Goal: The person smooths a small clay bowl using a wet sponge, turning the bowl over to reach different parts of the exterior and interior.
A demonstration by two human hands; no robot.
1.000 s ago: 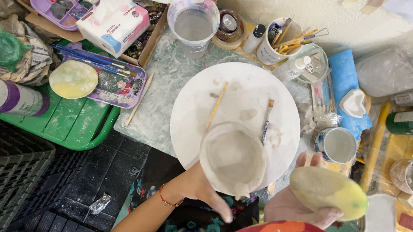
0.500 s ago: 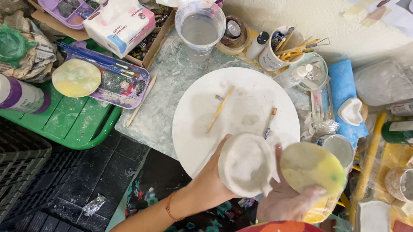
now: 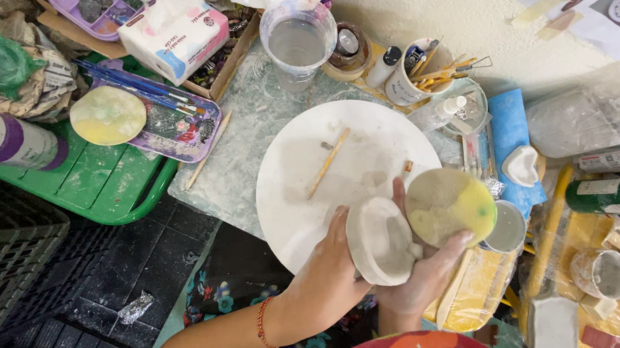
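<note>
Lying rim-right in the closed left hand, a clay bowl is touched by the sponge clasped in the right hand.

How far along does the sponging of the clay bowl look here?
Shaping looks done: the pale clay bowl has a formed wall. In hand: the left hand tilts it while the right hand presses a yellow sponge against its rim. No colour or glaze shows yet.
</note>
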